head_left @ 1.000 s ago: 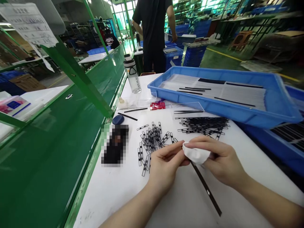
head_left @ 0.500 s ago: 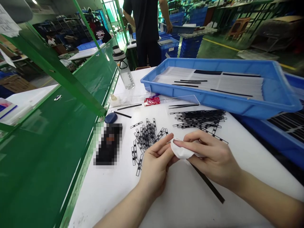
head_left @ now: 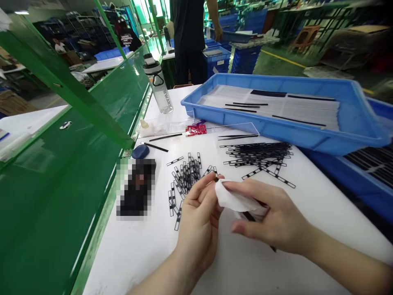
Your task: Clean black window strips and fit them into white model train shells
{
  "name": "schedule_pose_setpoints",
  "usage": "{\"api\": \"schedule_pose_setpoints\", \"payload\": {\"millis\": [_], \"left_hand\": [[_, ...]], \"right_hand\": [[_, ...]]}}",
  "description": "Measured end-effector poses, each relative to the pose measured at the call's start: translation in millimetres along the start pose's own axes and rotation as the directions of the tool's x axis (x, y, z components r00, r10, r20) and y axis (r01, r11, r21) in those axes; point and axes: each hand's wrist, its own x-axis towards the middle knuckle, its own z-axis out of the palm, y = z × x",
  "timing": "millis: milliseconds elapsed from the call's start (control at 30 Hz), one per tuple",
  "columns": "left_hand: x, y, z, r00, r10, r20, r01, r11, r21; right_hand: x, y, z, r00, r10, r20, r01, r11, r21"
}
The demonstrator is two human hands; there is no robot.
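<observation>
My right hand (head_left: 270, 217) pinches a folded white cloth (head_left: 236, 200) wrapped round a long thin black strip (head_left: 250, 216). Most of that strip is hidden under the cloth and hand. My left hand (head_left: 199, 213) pinches the strip's near tip, just left of the cloth. Both hands hover over the white table (head_left: 307, 196). A heap of short black perforated pieces (head_left: 186, 176) lies just beyond my left hand. A pile of longer black perforated strips (head_left: 260, 155) lies beyond my right hand.
A blue tray (head_left: 276, 131) with white sheets and black strips sits at the back right. A clear water bottle (head_left: 159, 88) stands at the far left of the table. A blurred dark object (head_left: 136, 186) lies left. A green conveyor (head_left: 61, 172) runs alongside. A person in dark clothes (head_left: 190, 37) stands behind.
My right hand has slid the cloth along the strip toward my left hand, so less of the strip shows. My view has dropped slightly.
</observation>
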Motion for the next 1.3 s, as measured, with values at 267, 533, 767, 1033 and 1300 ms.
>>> {"api": "schedule_pose_setpoints", "payload": {"millis": [267, 533, 767, 1033, 1300], "left_hand": [[3.7, 0.0, -3.5, 0.998, 0.058, 0.008, -0.059, 0.988, 0.142], [6.6, 2.1, -6.7, 0.992, 0.099, 0.085, -0.121, 0.937, 0.327], [8.3, 1.2, -6.6, 0.993, 0.095, 0.067, -0.113, 0.926, 0.360], [6.0, 0.8, -6.2, 0.980, 0.198, 0.000, -0.183, 0.903, 0.388], [7.7, 6.0, -8.5, 0.941, 0.326, 0.087, -0.331, 0.843, 0.424]], "right_hand": [[-0.9, 1.1, 3.5, 0.996, -0.066, -0.066, 0.066, 0.998, -0.008], [0.5, 0.7, 3.5, 0.990, -0.132, -0.051, 0.134, 0.990, 0.047], [1.4, 1.7, 1.0, 0.989, -0.138, -0.046, 0.140, 0.990, 0.032], [0.1, 6.8, 0.1, 0.983, -0.159, -0.095, 0.164, 0.985, 0.053], [3.0, 1.0, -2.0, 0.974, -0.180, -0.136, 0.187, 0.981, 0.043]]}}
